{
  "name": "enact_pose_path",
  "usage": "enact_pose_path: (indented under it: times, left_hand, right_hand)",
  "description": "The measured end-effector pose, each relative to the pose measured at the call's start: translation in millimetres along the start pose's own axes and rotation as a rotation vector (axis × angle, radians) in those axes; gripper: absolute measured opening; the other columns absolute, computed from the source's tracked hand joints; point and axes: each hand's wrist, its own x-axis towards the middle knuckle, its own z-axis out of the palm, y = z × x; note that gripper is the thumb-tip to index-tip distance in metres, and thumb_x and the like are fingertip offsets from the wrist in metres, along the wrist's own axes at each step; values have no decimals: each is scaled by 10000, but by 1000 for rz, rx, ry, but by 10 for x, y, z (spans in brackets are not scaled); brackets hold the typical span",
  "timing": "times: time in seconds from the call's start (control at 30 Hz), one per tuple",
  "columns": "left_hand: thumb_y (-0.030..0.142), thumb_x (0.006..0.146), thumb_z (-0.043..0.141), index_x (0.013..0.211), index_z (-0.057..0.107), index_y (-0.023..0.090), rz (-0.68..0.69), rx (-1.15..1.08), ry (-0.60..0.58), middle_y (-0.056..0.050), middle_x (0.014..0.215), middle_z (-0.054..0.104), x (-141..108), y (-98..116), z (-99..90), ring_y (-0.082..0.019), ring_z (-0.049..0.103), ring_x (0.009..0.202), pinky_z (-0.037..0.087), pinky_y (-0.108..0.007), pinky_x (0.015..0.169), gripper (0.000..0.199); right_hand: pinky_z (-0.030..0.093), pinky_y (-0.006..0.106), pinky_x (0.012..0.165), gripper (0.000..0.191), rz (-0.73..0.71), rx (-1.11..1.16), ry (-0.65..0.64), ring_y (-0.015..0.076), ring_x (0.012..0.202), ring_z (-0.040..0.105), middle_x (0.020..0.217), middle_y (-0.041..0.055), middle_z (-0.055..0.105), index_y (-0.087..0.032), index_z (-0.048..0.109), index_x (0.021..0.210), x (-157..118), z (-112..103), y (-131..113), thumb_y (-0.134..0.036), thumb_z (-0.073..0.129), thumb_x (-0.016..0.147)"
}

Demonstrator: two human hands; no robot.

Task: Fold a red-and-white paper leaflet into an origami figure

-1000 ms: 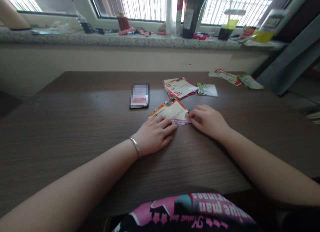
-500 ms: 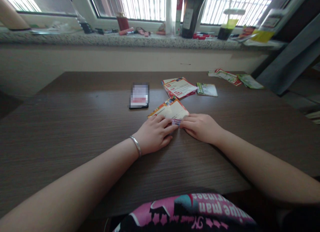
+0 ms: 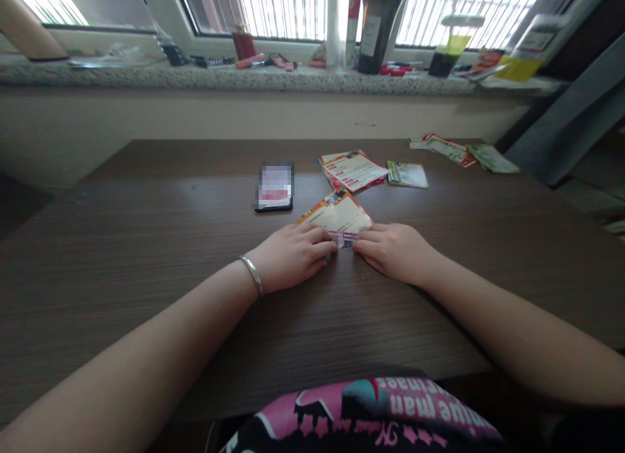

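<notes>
A printed paper card (image 3: 338, 213) with an orange-red border lies on the brown table, its near edge folded over into a strip with a purple pattern. My left hand (image 3: 293, 254), with a silver bangle at the wrist, presses the left part of that fold, fingers together. On the right end of the fold my right hand (image 3: 393, 250) has its fingers closed on the paper. The thumbs are partly hidden. Just behind the card is a stack of similar printed cards (image 3: 352, 170).
A phone (image 3: 274, 187) with a blurred screen lies left of the stack. Small green-white packets (image 3: 407, 174) sit to its right, and more packets (image 3: 449, 150) lie at the table's back right. Bottles (image 3: 378, 33) and small items stand on the windowsill (image 3: 293, 82).
My left hand has slid left along the fold, uncovering more of the patterned strip. My right hand stays at the right end. The whole view has shifted slightly.
</notes>
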Motion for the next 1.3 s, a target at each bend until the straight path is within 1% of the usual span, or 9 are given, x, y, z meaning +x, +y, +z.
enact_pose_path:
  times: [0.13, 0.3, 0.43, 0.67, 0.77, 0.93, 1.03, 1.13, 1.3]
  left_hand:
    - [234, 940, 449, 1209, 598, 238, -2, -32, -42, -78, 1244, 586, -25, -42, -62, -218, 551, 1174, 441, -388, 1029, 307]
    - [174, 912, 450, 1200, 615, 231, -18, -31, -88, -71, 1233, 608, -61, -28, -135, -209, 580, 1148, 446, -377, 1032, 336]
    - [169, 905, 454, 1202, 620, 246, -58, -26, -123, -61, 1260, 606, -79, -23, -185, -219, 600, 1119, 466, -393, 1010, 349]
    - [159, 887, 474, 1094, 671, 295, -99, -114, -189, 8, 1205, 644, -115, -85, -235, -204, 614, 1087, 482, -384, 992, 316]
    - [152, 877, 488, 1050, 687, 286, -113, -128, -215, 17, 1194, 654, -122, -110, -236, -204, 615, 1087, 479, -380, 992, 296]
    - [158, 880, 501, 1032, 694, 274, -90, -157, -203, 17, 1176, 662, -109, -117, -232, -194, 608, 1096, 459, -363, 1008, 271]
    - [248, 901, 530, 1013, 690, 257, -82, -165, -186, -8, 1128, 671, -101, -117, -229, -198, 619, 1061, 478, -351, 969, 195]
    - [335, 899, 561, 1078, 665, 244, -75, -157, -158, -39, 1149, 658, -105, -122, -210, -208, 617, 1057, 490, -347, 945, 226]
    - [354, 907, 555, 1327, 519, 309, -25, -85, -76, -50, 1347, 551, -104, -109, -113, -246, 539, 1205, 448, -400, 1020, 424]
  right_hand:
    - [379, 292, 680, 215, -21, -8, 20, 178, 813, 595, 865, 42, 677, -194, 632, 882, -11, 26, 8, -232, 430, 945]
    - [377, 286, 675, 188, -28, 2, 44, 172, 810, 591, 877, 42, 676, -194, 632, 889, -22, 35, 22, -221, 452, 931]
    - [376, 283, 672, 195, -25, 10, 51, 169, 807, 587, 867, 42, 678, -189, 636, 872, -34, 34, 29, -222, 453, 930]
    - [362, 285, 655, 187, -55, -18, 49, 168, 803, 576, 863, 46, 680, -185, 629, 851, -57, 50, 35, -212, 461, 929]
    - [356, 285, 649, 179, -63, -21, 60, 167, 796, 575, 855, 44, 677, -186, 628, 862, -62, 48, 39, -213, 465, 929]
    - [359, 289, 655, 182, -58, -9, 66, 169, 802, 575, 864, 43, 676, -189, 629, 863, -64, 60, 50, -224, 463, 931]
    - [368, 290, 673, 188, -61, 12, 81, 168, 812, 571, 867, 44, 677, -191, 638, 870, -63, 78, 53, -227, 464, 931]
    - [374, 288, 678, 200, -56, 22, 103, 167, 806, 567, 871, 42, 675, -192, 647, 880, -63, 90, 50, -228, 458, 932]
    - [405, 301, 697, 222, -66, 33, 126, 184, 809, 564, 894, 61, 678, -184, 658, 910, -47, 104, 38, -237, 444, 937]
